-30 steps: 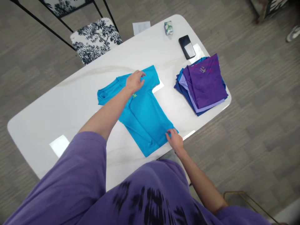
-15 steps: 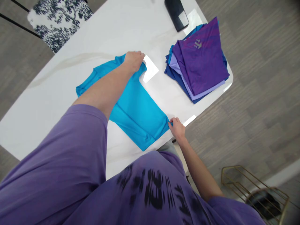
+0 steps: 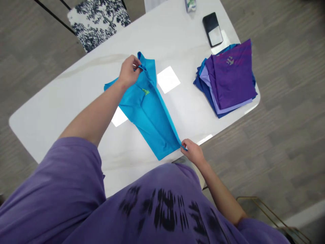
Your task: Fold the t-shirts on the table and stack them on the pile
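Note:
A bright blue T-shirt (image 3: 149, 115) lies on the white table (image 3: 76, 101), its right side lifted and folded over toward the left. My left hand (image 3: 130, 70) pinches the shirt's upper edge near the sleeve and holds it raised. At the table's near edge, my right hand (image 3: 193, 151) pinches the shirt's bottom hem corner. A small green logo shows on the shirt's chest.
A stack of folded purple and blue shirts (image 3: 228, 81) sits at the table's right end. A black phone (image 3: 212, 24) and a small box (image 3: 190, 4) lie at the far edge. A patterned chair (image 3: 98, 21) stands behind the table; a wire rack (image 3: 269, 217) is lower right.
Both hands have gripped the shirt's right side and lifted it over to the left, so the shirt now looks narrower. The left hand moved left and up from the sleeve.

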A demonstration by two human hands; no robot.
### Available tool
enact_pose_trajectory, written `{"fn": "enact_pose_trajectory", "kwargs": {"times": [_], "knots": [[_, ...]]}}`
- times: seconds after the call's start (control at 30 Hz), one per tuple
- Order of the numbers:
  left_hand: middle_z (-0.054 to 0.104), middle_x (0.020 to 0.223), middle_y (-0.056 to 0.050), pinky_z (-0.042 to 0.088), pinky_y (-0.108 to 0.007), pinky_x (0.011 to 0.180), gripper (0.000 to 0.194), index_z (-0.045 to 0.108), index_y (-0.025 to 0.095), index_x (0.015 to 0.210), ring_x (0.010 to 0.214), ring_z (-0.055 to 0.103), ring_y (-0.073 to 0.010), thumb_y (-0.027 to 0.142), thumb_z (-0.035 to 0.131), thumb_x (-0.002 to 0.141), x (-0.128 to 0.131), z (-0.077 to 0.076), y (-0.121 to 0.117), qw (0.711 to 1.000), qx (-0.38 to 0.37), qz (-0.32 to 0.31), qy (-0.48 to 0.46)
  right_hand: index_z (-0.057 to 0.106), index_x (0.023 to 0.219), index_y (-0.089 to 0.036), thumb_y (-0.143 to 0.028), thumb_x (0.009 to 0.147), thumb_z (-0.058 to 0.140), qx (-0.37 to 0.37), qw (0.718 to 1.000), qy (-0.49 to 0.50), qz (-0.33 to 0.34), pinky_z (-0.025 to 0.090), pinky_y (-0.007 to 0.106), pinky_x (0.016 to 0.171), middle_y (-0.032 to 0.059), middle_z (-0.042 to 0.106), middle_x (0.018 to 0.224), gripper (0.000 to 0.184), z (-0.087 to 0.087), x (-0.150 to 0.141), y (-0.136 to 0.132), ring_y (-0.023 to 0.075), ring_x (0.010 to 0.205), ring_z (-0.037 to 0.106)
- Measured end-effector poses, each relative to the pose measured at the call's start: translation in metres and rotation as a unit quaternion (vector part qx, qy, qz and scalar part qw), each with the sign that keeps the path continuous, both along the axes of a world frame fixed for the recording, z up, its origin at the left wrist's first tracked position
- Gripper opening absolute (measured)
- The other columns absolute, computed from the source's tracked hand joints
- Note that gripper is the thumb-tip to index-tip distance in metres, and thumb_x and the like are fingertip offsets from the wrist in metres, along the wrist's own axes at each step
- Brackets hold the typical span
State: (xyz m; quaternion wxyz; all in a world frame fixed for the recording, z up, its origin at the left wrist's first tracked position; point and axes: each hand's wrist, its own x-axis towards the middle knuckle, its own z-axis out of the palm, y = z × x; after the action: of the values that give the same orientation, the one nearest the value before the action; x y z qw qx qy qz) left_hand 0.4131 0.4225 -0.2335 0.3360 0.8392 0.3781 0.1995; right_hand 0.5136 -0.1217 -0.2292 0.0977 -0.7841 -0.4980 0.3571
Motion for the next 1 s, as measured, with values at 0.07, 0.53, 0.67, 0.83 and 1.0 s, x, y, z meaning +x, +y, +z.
{"fn": "enact_pose_trajectory", "kwargs": {"times": [0.07,0.53,0.67,0.83,1.0], "knots": [[0.066,0.121,-0.001,0.06,-0.036,0.103,0.024,0.061,0.015,0.121,0.097,0.059,-0.0099,0.015,0.075,0.101,-0.05,-0.011,-0.003,0.999,-0.008,0.032,-0.013,0.067,0.116,-0.028,-0.03,0.104,0.06,-0.009,0.998,-0.009,0.061,0.043,0.028,0.077,0.0029,0.074,0.114,0.014,-0.005,-0.03,0.008,0.0194,0.1,0.068],[0.06,0.139,-0.017,0.029,-0.066,0.122,0.036,0.069,0.025,0.132,0.14,0.045,-0.044,0.04,0.067,0.098,-0.145,-0.051,-0.162,0.994,0.036,0.021,0.103,0.066,0.132,-0.027,-0.044,0.114,0.047,-0.046,0.983,-0.092,0.151,0.051,0.032,0.089,0.0097,0.069,0.135,0.031,-0.044,-0.113,0.04,0.0249,0.113,0.068],[0.062,0.142,-0.017,0.034,-0.061,0.115,0.044,0.068,0.028,0.14,0.134,0.052,-0.042,0.039,0.065,0.098,-0.128,-0.056,-0.234,0.983,0.05,-0.081,0.155,0.064,0.137,-0.028,-0.033,0.113,0.046,-0.054,0.979,-0.132,0.144,0.052,0.032,0.091,0.0092,0.067,0.14,0.03,-0.042,-0.1,0.044,0.0244,0.118,0.067],[0.064,0.145,-0.015,0.038,-0.062,0.113,0.052,0.067,0.032,0.146,0.132,0.057,-0.0418,0.033,0.067,0.094,-0.121,-0.054,-0.271,0.983,0.044,-0.031,0.173,0.061,0.145,-0.028,-0.028,0.111,0.05,-0.058,0.973,-0.137,0.175,0.054,0.031,0.092,0.0088,0.065,0.146,0.035,-0.044,-0.086,0.035,0.0237,0.121,0.068],[0.069,0.137,-0.014,0.05,-0.056,0.106,0.04,0.072,0.031,0.135,0.125,0.065,-0.0377,0.035,0.064,0.096,-0.154,-0.034,-0.334,0.985,-0.016,-0.021,0.171,0.065,0.14,-0.028,-0.03,0.112,0.051,-0.033,0.966,-0.138,0.214,0.052,0.029,0.096,0.0071,0.067,0.142,0.032,-0.03,-0.053,0.009,0.0215,0.12,0.069]]}}
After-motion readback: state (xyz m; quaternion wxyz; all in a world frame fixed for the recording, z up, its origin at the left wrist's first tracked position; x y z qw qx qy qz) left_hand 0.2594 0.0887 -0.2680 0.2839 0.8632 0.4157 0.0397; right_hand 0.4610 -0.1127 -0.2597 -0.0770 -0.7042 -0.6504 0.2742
